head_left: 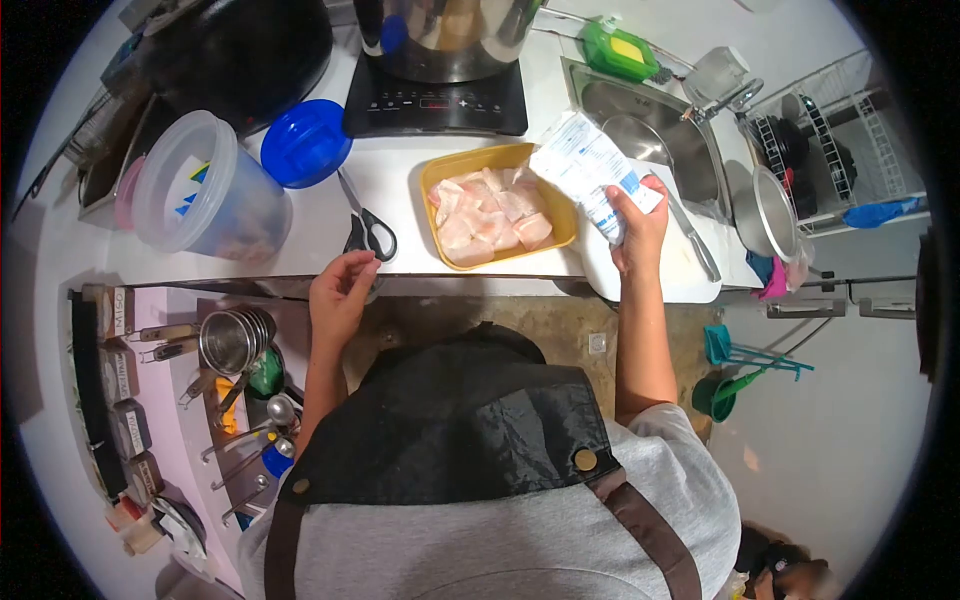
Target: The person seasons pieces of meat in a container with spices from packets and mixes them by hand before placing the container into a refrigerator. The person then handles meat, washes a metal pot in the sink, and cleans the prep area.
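Note:
My right hand (pixel 640 222) grips a white packet (pixel 588 165) with blue print, tilted over the right end of a yellow tub (pixel 432 228). Pale raw meat pieces (pixel 492 215), apparently chicken, lie in the tub. At the counter's front edge, my left hand (pixel 340 292) has thumb and fingertips pinched together; whatever may be between them is too small to make out. Just beyond those fingertips lie black-handled scissors (pixel 379 237), blades pointing away. Under the packet side sits a white cutting board (pixel 668 278) with a knife (pixel 697 240) on it.
Left of the scissors are a blue lid (pixel 306 145) and a translucent bucket (pixel 240 205). Behind the tub, a large steel pot (pixel 445 45) stands on a black induction cooker (pixel 435 112). The sink (pixel 690 165) and a steel bowl (pixel 768 212) are at right.

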